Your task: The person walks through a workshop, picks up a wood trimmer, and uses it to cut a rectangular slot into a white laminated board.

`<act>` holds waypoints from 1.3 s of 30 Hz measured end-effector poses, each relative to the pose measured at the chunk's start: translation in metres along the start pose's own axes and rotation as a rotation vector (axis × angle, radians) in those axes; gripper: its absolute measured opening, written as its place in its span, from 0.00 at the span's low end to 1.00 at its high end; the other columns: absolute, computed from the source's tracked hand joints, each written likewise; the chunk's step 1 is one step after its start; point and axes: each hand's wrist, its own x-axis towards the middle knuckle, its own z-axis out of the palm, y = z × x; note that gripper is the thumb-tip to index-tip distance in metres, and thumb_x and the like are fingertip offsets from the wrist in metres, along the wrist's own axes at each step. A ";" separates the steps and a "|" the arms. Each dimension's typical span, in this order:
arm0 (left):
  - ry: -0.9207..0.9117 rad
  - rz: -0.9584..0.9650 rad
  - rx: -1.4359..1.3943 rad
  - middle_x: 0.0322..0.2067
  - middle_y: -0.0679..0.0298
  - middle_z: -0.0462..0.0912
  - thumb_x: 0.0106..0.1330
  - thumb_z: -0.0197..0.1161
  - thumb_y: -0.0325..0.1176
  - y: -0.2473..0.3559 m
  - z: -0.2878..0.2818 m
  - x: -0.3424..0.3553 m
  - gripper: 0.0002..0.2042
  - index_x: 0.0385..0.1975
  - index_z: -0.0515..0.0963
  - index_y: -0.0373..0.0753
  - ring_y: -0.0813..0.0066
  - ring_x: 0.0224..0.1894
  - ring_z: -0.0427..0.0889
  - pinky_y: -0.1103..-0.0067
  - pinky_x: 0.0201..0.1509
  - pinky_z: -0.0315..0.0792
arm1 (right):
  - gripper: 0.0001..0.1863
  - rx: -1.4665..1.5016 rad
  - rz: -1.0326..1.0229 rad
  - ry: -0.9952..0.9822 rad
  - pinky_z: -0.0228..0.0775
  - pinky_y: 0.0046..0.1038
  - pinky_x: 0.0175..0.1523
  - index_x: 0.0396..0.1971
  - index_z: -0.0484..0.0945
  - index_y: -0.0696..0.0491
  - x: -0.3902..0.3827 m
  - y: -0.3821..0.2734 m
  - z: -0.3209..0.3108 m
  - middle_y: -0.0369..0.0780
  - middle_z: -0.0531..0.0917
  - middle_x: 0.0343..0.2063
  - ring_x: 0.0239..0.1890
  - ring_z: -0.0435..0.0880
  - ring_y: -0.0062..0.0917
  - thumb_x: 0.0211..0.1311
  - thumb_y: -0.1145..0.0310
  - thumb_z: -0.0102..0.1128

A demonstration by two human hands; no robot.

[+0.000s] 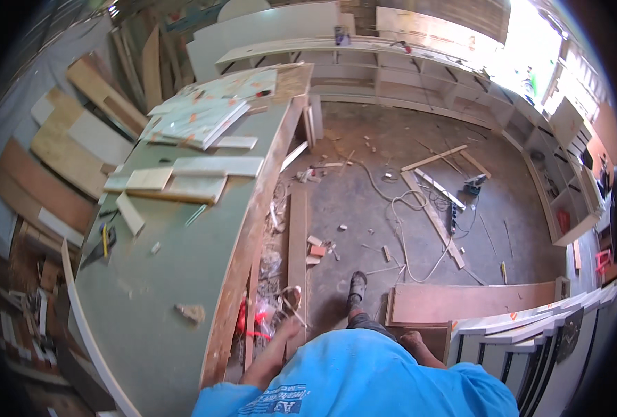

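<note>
My left hand (290, 327) is low beside the workbench, fingers curled at a thin pale looped item (293, 300) that I cannot make out clearly. Beneath it lie long boards (297, 236) and red plastic (242, 316) among scraps along the bench's foot. My right hand (411, 340) hangs by my right side near stacked white panels (510, 333), its fingers curled; whether it holds anything is hidden. My foot in a dark clog (357, 288) is on the concrete floor (350, 257).
The long workbench (162, 264) carries boards and panels on my left, with sheets (72, 146) leaning behind. Low white cabinets (413, 83) line the back and right. Loose battens (437, 222), cables (392, 208) and a power tool (472, 186) lie ahead. A pinkish board (472, 299) lies to my right.
</note>
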 end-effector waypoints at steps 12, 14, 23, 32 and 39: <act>-0.057 -0.176 -0.014 0.50 0.47 0.83 0.65 0.58 0.47 0.115 -0.071 0.134 0.21 0.48 0.81 0.37 0.48 0.54 0.81 0.62 0.57 0.75 | 0.20 -1.131 -0.340 -0.396 0.79 0.40 0.45 0.35 0.89 0.44 0.270 -0.032 -0.178 0.39 0.89 0.38 0.41 0.87 0.38 0.53 0.44 0.69; -0.043 -0.110 -0.097 0.50 0.46 0.83 0.65 0.58 0.47 0.172 -0.075 0.183 0.21 0.47 0.82 0.37 0.48 0.54 0.81 0.62 0.57 0.75 | 0.17 -1.078 -0.260 -0.242 0.80 0.40 0.44 0.31 0.88 0.48 0.337 -0.035 -0.236 0.42 0.88 0.34 0.39 0.87 0.40 0.49 0.50 0.73; -0.094 -0.214 -0.011 0.49 0.46 0.83 0.65 0.59 0.48 0.222 -0.148 0.305 0.21 0.46 0.83 0.36 0.48 0.53 0.82 0.62 0.56 0.75 | 0.13 0.455 -0.068 0.052 0.80 0.34 0.33 0.33 0.85 0.59 0.448 -0.288 -0.326 0.47 0.87 0.27 0.29 0.88 0.30 0.55 0.65 0.60; -0.342 -0.146 0.272 0.49 0.45 0.83 0.66 0.59 0.49 0.308 -0.245 0.520 0.22 0.44 0.84 0.35 0.48 0.52 0.83 0.62 0.55 0.76 | 0.12 -0.832 -0.136 -0.236 0.81 0.37 0.46 0.35 0.87 0.46 0.518 -0.125 -0.403 0.42 0.88 0.35 0.40 0.88 0.36 0.50 0.60 0.73; -0.039 0.069 0.248 0.48 0.45 0.83 0.68 0.51 0.46 0.508 -0.344 0.709 0.21 0.43 0.84 0.36 0.47 0.52 0.82 0.60 0.55 0.75 | 0.13 -0.678 0.039 -0.003 0.78 0.42 0.48 0.33 0.87 0.47 0.575 -0.084 -0.449 0.40 0.88 0.35 0.44 0.87 0.36 0.56 0.55 0.61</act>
